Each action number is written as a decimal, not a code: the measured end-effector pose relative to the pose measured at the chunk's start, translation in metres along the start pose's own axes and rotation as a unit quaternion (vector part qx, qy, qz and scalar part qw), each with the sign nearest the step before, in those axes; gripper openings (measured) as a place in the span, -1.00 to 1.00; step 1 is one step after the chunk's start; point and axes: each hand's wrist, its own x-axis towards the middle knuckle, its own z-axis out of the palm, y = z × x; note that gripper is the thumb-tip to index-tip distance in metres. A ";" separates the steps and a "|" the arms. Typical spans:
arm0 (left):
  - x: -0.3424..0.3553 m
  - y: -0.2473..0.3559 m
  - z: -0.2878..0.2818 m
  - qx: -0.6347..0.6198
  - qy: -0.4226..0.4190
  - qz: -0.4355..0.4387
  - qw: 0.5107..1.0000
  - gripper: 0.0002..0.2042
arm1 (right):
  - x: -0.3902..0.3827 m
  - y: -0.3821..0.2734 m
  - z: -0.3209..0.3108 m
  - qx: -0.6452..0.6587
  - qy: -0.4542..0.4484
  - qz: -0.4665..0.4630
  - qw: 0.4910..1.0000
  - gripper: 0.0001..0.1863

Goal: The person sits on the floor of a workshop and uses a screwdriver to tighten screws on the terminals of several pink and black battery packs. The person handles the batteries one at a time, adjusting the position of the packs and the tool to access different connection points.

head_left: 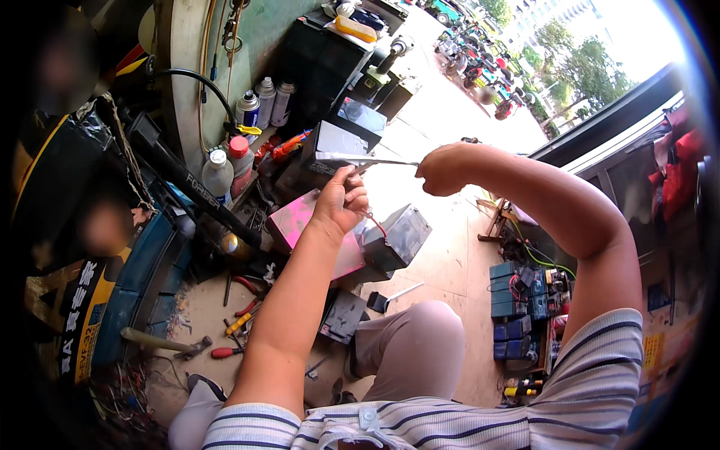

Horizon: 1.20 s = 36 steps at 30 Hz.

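My left hand [343,201] is raised over the batteries, its thumb and forefinger pinched on a thin pale strip [386,160], possibly tape or wire; its exact kind is unclear. To the right, my right hand [448,169] is closed on the strip's other end, so it runs nearly level between both hands. Below my left hand stand a pink-topped box [296,225] and a grey battery [399,238]. A short red wire [376,225] rises from beside the grey battery toward my left hand. Behind the strip sits another dark grey battery [330,146].
Spray cans [265,101] and capped bottles [217,174] stand at the left. A hammer [169,342], a red-handled screwdriver [225,352] and pliers [246,285] lie on the floor. Another battery [345,316] is by my knee. More batteries [510,300] stand at the right.
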 end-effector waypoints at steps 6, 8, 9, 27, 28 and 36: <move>0.001 -0.015 -0.004 0.067 0.036 0.017 0.997 -0.83 | -0.015 -0.033 -0.009 0.242 0.292 -0.229 0.897 -0.53; 0.003 -0.012 -0.003 0.078 0.099 0.061 0.990 -0.83 | -0.019 -0.056 0.015 0.132 0.187 -0.350 0.909 -0.48; 0.002 0.000 -0.011 0.087 0.036 0.035 0.995 -0.83 | -0.013 -0.057 0.027 0.099 0.096 -0.375 0.917 -0.43; -0.002 -0.022 -0.002 0.005 0.018 0.014 1.000 -0.82 | -0.022 -0.027 0.056 0.101 -0.036 -0.206 0.973 -0.42; 0.000 -0.020 -0.004 0.021 0.028 0.015 0.999 -0.84 | -0.024 -0.022 0.047 0.107 0.003 -0.104 0.989 -0.40; -0.003 -0.030 -0.005 0.098 0.083 0.017 0.992 -0.81 | -0.057 -0.057 0.027 0.194 0.235 -0.275 0.912 -0.37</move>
